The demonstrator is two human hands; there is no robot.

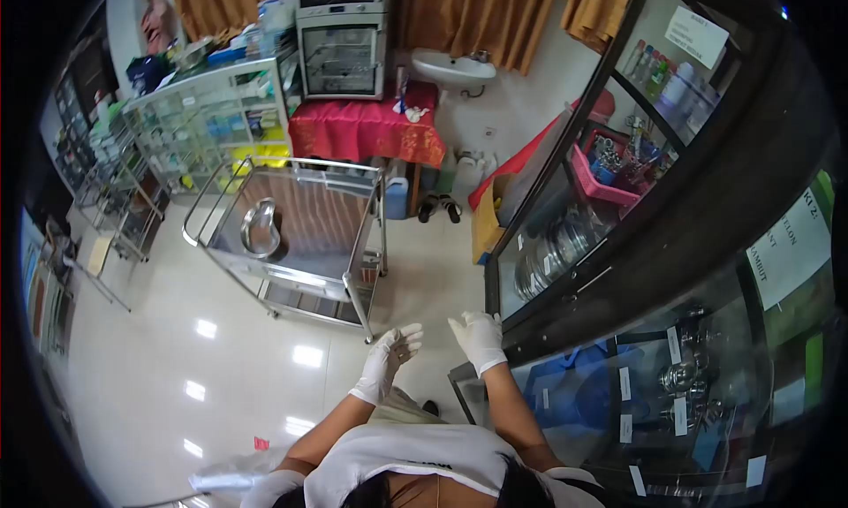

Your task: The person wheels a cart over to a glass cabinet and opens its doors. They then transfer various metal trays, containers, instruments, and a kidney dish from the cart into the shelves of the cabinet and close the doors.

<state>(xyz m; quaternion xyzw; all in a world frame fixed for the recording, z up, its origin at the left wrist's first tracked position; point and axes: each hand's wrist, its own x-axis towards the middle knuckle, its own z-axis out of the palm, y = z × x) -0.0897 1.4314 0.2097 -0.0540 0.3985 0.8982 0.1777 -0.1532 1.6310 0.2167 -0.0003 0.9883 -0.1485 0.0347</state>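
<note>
Both of my hands wear white gloves and are raised in front of my body, apart from each other. My left hand (386, 362) has its fingers somewhat curled but apart, with nothing visible in it. Beside the dark edge of the glass-doored cabinet (574, 305) is my right hand (481, 340), fingers spread and empty. Ahead and to the left stands a steel trolley (309, 212), with a kidney-shaped metal dish (261, 229) on its top shelf. Neither hand touches the trolley.
The cabinet on the right holds a pink basket (594, 179) of metal instruments. At the back are a sink (452, 68), a glass-fronted appliance (341, 56) on a red-covered table (331, 130), a blue jerrycan (397, 199) and a glass cabinet (199, 119). Black sandals (439, 209) lie on the floor.
</note>
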